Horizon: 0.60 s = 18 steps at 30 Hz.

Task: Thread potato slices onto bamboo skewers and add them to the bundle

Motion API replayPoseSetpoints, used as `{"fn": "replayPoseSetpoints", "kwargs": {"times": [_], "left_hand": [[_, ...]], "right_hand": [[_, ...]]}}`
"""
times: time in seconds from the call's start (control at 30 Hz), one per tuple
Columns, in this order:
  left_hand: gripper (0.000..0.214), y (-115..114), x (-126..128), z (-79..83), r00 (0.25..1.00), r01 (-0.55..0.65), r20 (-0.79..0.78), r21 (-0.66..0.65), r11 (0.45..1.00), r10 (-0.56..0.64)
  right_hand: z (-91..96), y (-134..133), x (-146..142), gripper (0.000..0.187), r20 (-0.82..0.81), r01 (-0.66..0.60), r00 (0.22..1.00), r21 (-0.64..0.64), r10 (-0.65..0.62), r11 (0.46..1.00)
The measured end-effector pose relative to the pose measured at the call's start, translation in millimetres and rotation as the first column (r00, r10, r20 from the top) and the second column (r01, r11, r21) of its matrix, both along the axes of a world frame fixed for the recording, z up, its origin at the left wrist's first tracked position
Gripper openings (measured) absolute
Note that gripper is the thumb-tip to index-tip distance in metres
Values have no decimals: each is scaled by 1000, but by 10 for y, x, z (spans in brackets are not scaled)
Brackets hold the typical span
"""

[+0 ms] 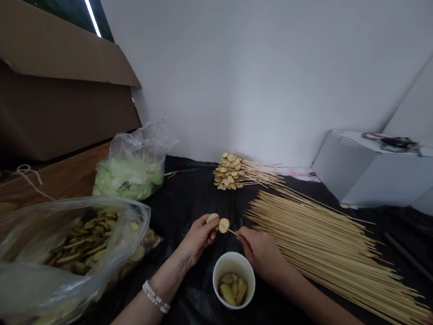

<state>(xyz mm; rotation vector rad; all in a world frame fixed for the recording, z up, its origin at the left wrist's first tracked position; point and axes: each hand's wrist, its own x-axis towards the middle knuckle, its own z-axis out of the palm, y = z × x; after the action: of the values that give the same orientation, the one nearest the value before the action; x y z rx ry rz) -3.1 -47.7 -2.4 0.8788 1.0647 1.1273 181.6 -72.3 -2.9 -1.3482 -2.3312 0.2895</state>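
Note:
Between my hands is a thin wooden skewer with a potato slice on its end. My right hand is closed round the skewer just right of that slice. My left hand pinches another pale potato slice, right beside the skewered one; whether the skewer passes into it is hidden. Below the hands stands a white paper cup with several potato slices inside. To the right lies a wide spread of bare skewers.
Loaded potato skewers are piled near the wall. At left sit an open plastic bag of potato slices and a bag of pale green leaves. A cardboard box stands behind them, a white box at right. Black sheeting covers the surface.

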Motion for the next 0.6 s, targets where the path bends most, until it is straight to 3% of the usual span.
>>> {"fn": "replayPoseSetpoints", "kwargs": {"times": [0.6], "left_hand": [[35,15,-17,-18,999,-34,1,-17,999,34]], "right_hand": [[-66,-1,-33,21,-10,-31,999,-46,31,998]]}}
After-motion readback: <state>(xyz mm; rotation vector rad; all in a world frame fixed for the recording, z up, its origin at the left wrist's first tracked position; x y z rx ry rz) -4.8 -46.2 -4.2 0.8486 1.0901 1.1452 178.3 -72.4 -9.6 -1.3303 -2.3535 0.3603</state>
